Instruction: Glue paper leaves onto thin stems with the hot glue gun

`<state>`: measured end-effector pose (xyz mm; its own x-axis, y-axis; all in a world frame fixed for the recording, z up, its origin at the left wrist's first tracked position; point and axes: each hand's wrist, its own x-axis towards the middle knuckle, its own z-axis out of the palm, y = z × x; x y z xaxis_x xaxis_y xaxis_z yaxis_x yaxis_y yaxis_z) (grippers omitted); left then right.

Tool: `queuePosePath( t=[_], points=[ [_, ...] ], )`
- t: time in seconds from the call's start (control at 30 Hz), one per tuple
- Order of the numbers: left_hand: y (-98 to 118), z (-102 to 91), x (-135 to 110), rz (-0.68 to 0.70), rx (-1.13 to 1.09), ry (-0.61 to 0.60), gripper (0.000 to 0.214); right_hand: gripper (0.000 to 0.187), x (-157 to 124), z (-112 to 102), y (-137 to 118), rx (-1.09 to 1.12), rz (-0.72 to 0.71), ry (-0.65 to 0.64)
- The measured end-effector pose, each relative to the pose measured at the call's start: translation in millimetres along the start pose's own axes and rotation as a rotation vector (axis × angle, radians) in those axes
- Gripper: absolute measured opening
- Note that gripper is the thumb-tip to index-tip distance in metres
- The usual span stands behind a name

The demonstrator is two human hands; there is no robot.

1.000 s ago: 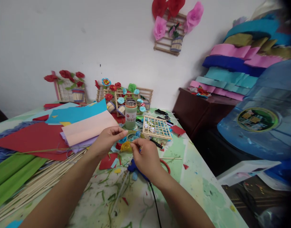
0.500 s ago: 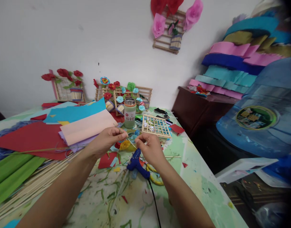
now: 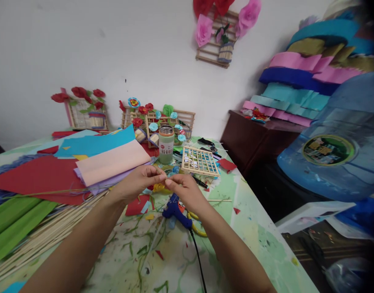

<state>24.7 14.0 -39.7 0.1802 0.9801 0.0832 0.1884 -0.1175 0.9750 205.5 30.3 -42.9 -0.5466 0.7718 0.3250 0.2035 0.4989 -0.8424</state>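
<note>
Above the middle of the table, my left hand [image 3: 146, 181] and my right hand [image 3: 187, 189] meet, thumbs and forefingers pinched together at the tips. A thin pale strand, seen stretched between them half a second ago, is now mostly hidden by the fingers; whether it is wire or thread I cannot tell. Just below my right hand lies a blue hot glue gun [image 3: 176, 211] with a black cord. Behind the hands are a yellow paper flower [image 3: 160, 187], partly covered, and a lidded-off jar-like bottle [image 3: 166, 146]. A small wooden lattice [image 3: 200, 161] rests farther right.
To the left lie thin wooden sticks [image 3: 49, 236], green paper [image 3: 22, 224], red paper [image 3: 37, 177] and a peach sheet [image 3: 113, 162]. Yellow-handled scissors [image 3: 199, 232] sit beside the glue gun. Lattice frames with paper flowers [image 3: 153, 126] stand by the wall. A large water bottle [image 3: 330, 142] is at right.
My hands have come together, so the gap where the strand showed has closed. My right hand has shifted slightly left and turned more level. The glue gun has not visibly moved.
</note>
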Motion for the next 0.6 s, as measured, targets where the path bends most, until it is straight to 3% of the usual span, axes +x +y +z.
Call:
queuePosePath(
  t=[0.13,0.33,0.4,0.43,0.6],
  points=[
    [-4.7,0.5,2.3,-0.026,-0.002,0.033,0.03,0.02,-0.8,10.5,2.8,0.035,0.07,0.034],
    [-13.7,-0.9,3.4,-0.06,-0.048,0.137,0.032,0.027,1.2,14.9,14.1,-0.051,0.083,0.042],
    [-17.6,-6.1,1.6,-0.088,-0.07,0.168,0.035,0.034,9.8,-1.7,26.6,-0.165,0.187,0.101],
    [-21.0,-10.0,0.3,-0.108,-0.076,0.187,0.037,0.035,15.7,-15.1,34.9,-0.253,0.292,0.203],
    [-57.3,-32.9,-9.7,-0.231,-0.019,0.184,0.047,0.03,43.0,-99.0,84.7,-0.464,0.607,0.479]
  ],
)
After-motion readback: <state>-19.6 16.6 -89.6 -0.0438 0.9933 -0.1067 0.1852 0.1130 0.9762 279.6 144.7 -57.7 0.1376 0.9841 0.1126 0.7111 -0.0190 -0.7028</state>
